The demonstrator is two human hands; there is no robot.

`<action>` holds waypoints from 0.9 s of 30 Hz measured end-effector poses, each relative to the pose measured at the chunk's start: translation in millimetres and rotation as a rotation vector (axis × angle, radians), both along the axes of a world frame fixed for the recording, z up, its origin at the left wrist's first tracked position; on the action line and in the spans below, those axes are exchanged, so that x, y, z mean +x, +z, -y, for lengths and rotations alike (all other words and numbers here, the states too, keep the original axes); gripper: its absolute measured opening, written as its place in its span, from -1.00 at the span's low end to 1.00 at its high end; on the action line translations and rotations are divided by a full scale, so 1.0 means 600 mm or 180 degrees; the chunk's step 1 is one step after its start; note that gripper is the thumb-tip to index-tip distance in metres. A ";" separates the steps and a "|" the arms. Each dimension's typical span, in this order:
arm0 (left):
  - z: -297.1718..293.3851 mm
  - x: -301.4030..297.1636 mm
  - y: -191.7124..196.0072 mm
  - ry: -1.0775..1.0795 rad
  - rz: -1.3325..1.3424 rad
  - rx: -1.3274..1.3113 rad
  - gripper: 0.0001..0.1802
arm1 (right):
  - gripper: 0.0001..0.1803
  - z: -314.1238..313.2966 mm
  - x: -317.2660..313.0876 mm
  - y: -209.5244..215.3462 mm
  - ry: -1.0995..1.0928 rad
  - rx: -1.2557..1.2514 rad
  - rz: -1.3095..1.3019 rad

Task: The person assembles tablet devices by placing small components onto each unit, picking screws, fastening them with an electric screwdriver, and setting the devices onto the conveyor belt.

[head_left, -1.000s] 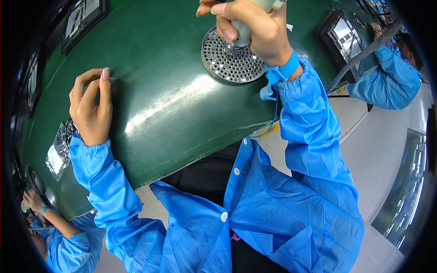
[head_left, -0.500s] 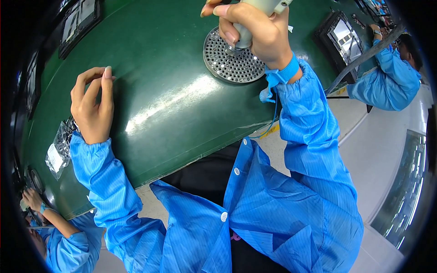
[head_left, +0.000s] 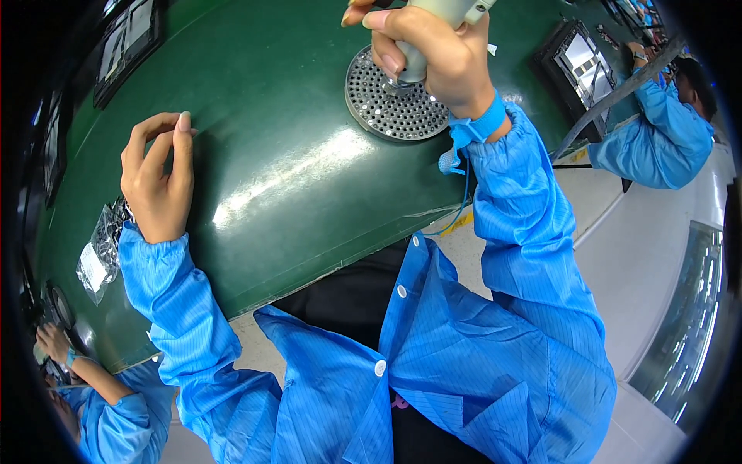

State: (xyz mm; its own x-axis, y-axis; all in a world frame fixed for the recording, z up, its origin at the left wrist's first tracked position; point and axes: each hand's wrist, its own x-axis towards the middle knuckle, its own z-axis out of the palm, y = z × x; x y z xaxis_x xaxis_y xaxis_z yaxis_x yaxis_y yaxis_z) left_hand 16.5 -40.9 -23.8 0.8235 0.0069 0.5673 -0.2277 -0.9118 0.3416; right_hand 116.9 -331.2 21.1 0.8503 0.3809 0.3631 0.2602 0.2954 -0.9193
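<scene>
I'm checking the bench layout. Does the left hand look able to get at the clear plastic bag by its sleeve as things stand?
Probably yes. The left hand rests on the green table with nothing in its grasp, and the clear plastic bag lies just outside its wrist, with nothing between them.

Green bench w/ perforated disc, plastic bag.

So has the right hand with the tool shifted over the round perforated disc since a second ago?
No. The right hand grips the grey tool at the same spot over the perforated disc's far edge.
</scene>
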 end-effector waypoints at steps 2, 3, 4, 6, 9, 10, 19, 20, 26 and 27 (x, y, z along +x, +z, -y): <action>0.001 -0.002 0.003 -0.0008 0.0020 0.0084 -0.84 | -0.84 0.002 0.002 -0.003 0.0052 -0.0016 -0.0020; 0.001 -0.003 0.003 -0.0012 0.0018 0.0086 -0.84 | -0.84 0.003 0.005 -0.007 0.0062 -0.0059 0.0108; 0.001 -0.003 0.003 0.0001 0.0000 0.0054 -0.84 | -0.84 0.004 0.007 -0.010 0.0071 -0.0105 0.0237; 0.001 -0.006 0.002 0.0005 -0.0025 0.0022 -0.84 | -0.83 0.004 0.006 -0.012 0.0114 -0.0076 0.0191; -0.002 -0.006 0.003 -0.0059 -0.0007 0.0358 -0.83 | -0.82 -0.002 0.001 -0.007 0.0069 -0.0033 0.0101; -0.001 -0.004 0.001 -0.0059 -0.0003 0.0186 -0.84 | -0.81 -0.004 0.001 -0.004 -0.0015 -0.0023 0.0050; 0.026 0.010 0.013 -0.0291 0.0278 -0.0225 -0.93 | -0.79 0.001 0.006 0.015 -0.0029 0.0134 -0.0023; 0.045 0.012 0.021 -0.0457 0.0339 -0.0352 -0.93 | -0.79 0.004 0.006 0.019 -0.0025 0.0156 -0.0015; 0.203 0.042 0.047 -0.1066 -0.0135 -0.1243 -0.59 | -0.80 0.002 -0.004 0.058 0.0020 0.0229 0.0277; 0.215 0.043 0.054 -0.0943 -0.0444 -0.1309 -0.57 | -0.80 -0.003 -0.005 0.061 -0.0029 0.0255 0.0215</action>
